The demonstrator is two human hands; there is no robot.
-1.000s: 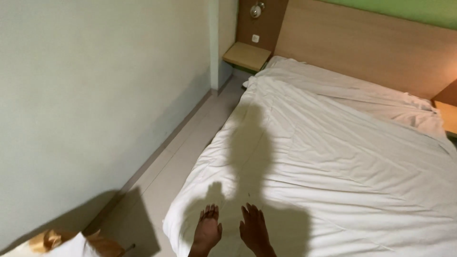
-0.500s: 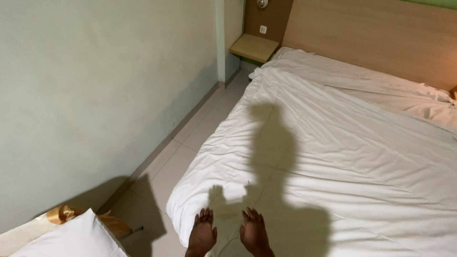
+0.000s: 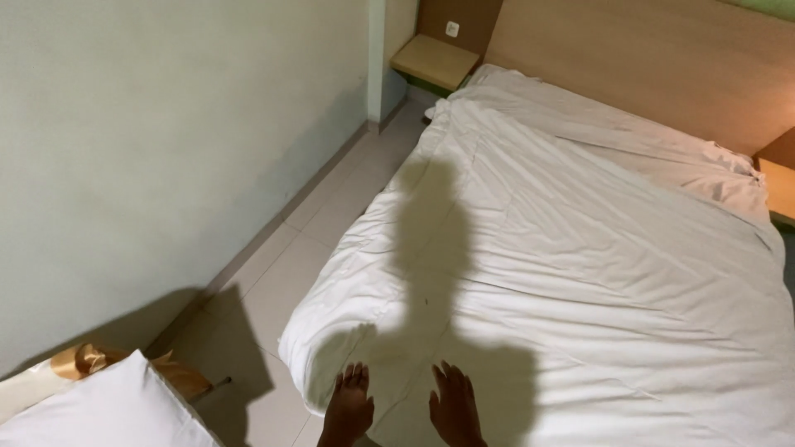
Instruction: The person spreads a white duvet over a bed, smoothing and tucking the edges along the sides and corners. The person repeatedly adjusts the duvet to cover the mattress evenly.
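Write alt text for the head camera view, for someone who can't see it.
Two bare hands, left hand and right hand, rest flat with fingers spread on the near edge of a white duvet covering a bed. A wooden headboard and small shelf stand beyond, a white pillow lower left.

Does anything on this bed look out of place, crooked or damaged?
No damage or spill shows. The white duvet lies wrinkled and slightly skewed, bunched at the bed's near left corner, where the left hand and right hand rest flat, fingers spread. The dark patch across it is only the person's shadow.
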